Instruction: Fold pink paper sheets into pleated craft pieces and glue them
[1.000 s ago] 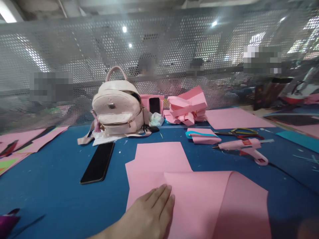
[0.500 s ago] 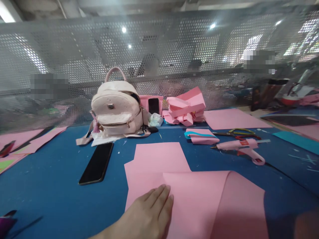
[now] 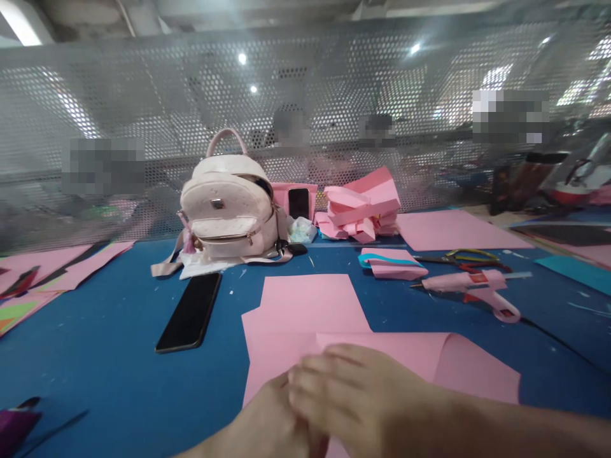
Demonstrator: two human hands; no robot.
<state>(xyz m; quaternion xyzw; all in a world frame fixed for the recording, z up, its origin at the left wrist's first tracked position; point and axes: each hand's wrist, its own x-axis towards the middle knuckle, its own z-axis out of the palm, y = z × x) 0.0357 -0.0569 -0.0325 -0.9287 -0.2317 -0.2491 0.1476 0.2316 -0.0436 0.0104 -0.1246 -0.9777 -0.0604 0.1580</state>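
Note:
A large pink paper sheet [image 3: 305, 302] lies in front of me, its right part curled over in a loose fold. My left hand [image 3: 267, 416] presses on the paper near the fold, its fingers mostly hidden under my other hand. Laid flat across it is my right hand [image 3: 353, 394], with fingers stretched out to the left and nothing held. Right of the sheet rests a pink glue gun [image 3: 477, 283] with a clear glue stick at its back. A small folded pink piece with a blue strip [image 3: 394, 263] sits beside its nozzle.
A black phone [image 3: 189, 313] lies left of the paper. A pale pink backpack [image 3: 229, 210] stands against the perforated metal screen [image 3: 191, 95]. Scissors [image 3: 470, 257] and crumpled pink paper [image 3: 360, 207] are farther back. A purple object [image 3: 16, 429] is at the lower left.
My right hand has come in from the right and now lies over my left hand on the paper. The left hand stays in place. The view has shifted slightly.

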